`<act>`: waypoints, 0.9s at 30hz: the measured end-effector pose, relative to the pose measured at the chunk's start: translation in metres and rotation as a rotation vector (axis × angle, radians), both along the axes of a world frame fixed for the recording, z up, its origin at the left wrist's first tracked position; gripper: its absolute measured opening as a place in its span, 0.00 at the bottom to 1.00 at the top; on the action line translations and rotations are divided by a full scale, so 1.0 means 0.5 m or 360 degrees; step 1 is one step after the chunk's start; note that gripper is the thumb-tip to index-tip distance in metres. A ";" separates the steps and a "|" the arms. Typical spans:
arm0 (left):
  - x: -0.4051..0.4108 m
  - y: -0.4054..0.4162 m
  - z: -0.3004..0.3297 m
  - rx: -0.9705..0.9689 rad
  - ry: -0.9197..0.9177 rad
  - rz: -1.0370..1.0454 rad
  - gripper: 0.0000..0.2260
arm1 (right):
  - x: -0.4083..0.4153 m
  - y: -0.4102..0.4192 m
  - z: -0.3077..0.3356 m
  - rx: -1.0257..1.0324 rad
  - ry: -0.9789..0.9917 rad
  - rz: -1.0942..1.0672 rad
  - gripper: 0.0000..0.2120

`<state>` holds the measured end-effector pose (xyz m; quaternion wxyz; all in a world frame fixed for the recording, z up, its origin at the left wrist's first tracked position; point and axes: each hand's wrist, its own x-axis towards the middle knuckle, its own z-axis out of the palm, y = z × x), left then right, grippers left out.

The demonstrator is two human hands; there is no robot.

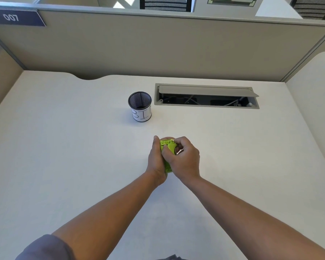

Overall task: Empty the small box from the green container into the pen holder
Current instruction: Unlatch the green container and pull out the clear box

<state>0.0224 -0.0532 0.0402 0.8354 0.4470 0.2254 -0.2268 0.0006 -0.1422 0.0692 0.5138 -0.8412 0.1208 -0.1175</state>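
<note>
From your hands (174, 156), the bench (64, 147) lies bare toward 9 and 3 o'clock. At 11 o'clock the mesh pen holder (140, 106) stands upright, its mouth unobstructed; at 1 o'clock the cable hatch (206, 96) gapes beside it.

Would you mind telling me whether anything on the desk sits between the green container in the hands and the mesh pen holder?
Nothing visible does: bare desk separates the green container from the pen holder.

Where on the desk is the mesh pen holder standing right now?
In the head view, the mesh pen holder stands upright mid-desk, just left of the open cable tray and beyond the hands.
</note>
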 end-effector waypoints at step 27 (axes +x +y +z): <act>0.011 0.021 0.006 -0.0476 0.0213 -0.0022 0.31 | 0.023 -0.043 0.018 0.1490 0.0469 0.0031 0.08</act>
